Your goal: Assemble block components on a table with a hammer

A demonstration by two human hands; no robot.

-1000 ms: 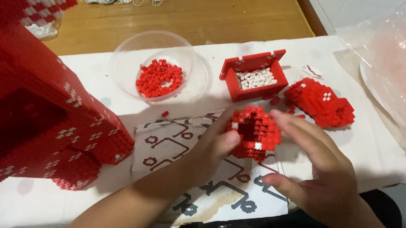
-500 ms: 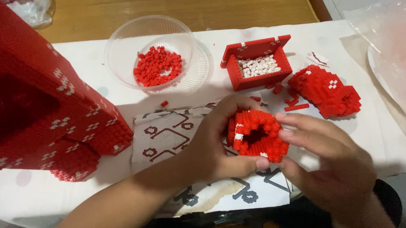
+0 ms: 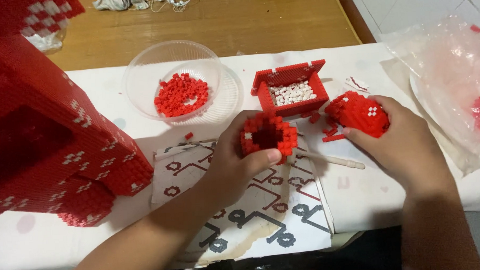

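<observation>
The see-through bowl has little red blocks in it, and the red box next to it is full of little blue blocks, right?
Not quite. The clear bowl does hold small red blocks, but the blocks in the red box beside it are white, not blue. The head view shows this.

Bright, even indoor light; soft shadows; sharp.

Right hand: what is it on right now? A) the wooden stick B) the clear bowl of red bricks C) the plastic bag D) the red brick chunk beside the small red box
D: the right hand grips the red brick chunk beside the small red box.
</observation>
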